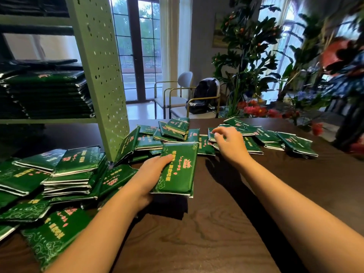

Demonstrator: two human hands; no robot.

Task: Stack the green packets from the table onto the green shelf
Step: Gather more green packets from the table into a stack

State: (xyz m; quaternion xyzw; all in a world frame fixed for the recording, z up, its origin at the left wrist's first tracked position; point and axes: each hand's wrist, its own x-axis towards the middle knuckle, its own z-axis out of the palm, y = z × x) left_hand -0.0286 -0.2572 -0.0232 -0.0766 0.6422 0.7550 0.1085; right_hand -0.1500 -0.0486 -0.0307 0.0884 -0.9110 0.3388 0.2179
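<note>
Dark wood table [216, 223]; window, chairs [173, 95] and plants [252, 56] behind. The shelf [102, 75] stands on the table at left.

- Done: 1 stack [49, 95] of packets lies on the lower board.
- Left: plenty. A heap [65, 174] sits by the near left edge, more lean at the shelf post, and a spread [275, 138] lies far right. Judged well short of finished.
- Left hand [151, 174] grips a packet [179, 170], thumb on top and fingers under. It is lifted clear of the table, with its shadow beneath.
- Right hand [230, 142] is over the spread, fingers bent near a packet edge. Cannot tell whether it pinches or only hovers.

Hard to make out:
- The upper shelf levels are dark and cut off.
- The stack's left end runs out of view.
- It is unclear whether the left hand carries 1 packet or several.
- The right background is blurred.
</note>
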